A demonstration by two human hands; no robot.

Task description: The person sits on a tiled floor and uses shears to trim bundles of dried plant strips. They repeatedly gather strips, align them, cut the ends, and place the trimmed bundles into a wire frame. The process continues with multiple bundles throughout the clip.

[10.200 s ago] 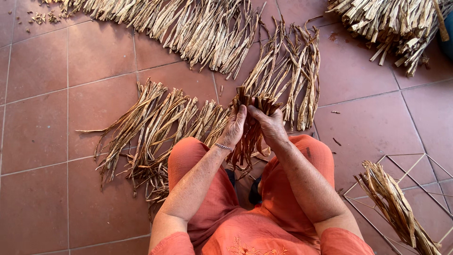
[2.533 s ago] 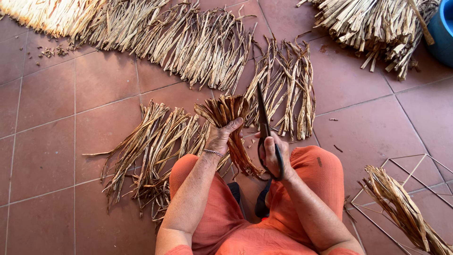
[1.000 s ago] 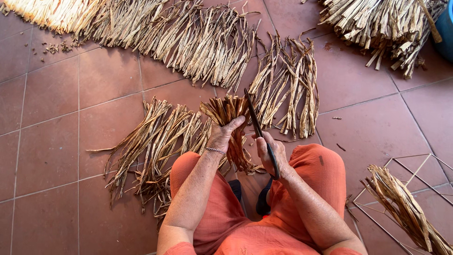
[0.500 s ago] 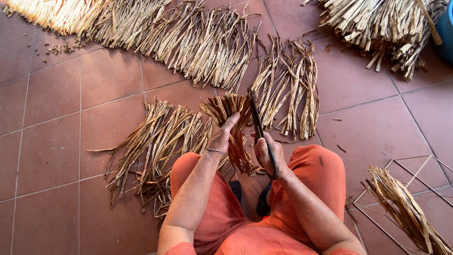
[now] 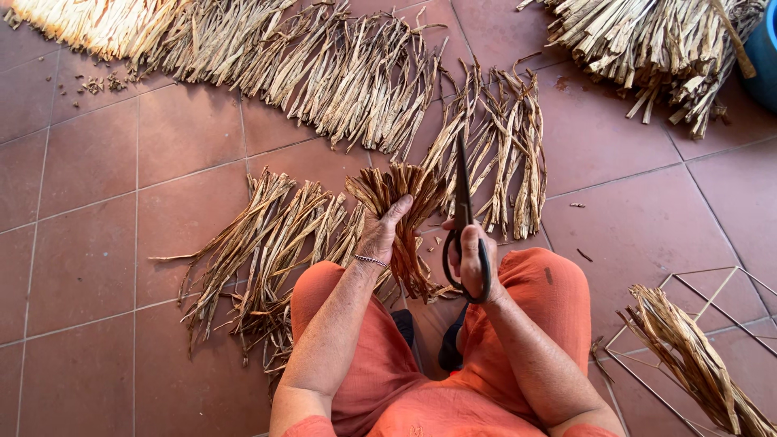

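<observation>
My left hand (image 5: 380, 235) grips a bundle of dried straw-coloured strips (image 5: 402, 198), holding it upright above my knees with its frayed ends fanned out at the top. In my right hand (image 5: 471, 260) are large black scissors (image 5: 462, 212). Their blades point up and away, just to the right of the bundle's ends. I sit on the floor in orange trousers.
Piles of dried strips lie on the reddish tiled floor: one (image 5: 267, 243) by my left knee, one (image 5: 502, 154) ahead, a long row (image 5: 267, 57) across the back, a heap (image 5: 647, 40) at the top right. A wire frame (image 5: 712, 324) with strips stands at right. A blue container edge (image 5: 765, 48) shows far right.
Ten seconds ago both hands held the bundle low between my knees. Since then my right hand has taken up the scissors, and their blades have swung upright beside the raised bundle.
</observation>
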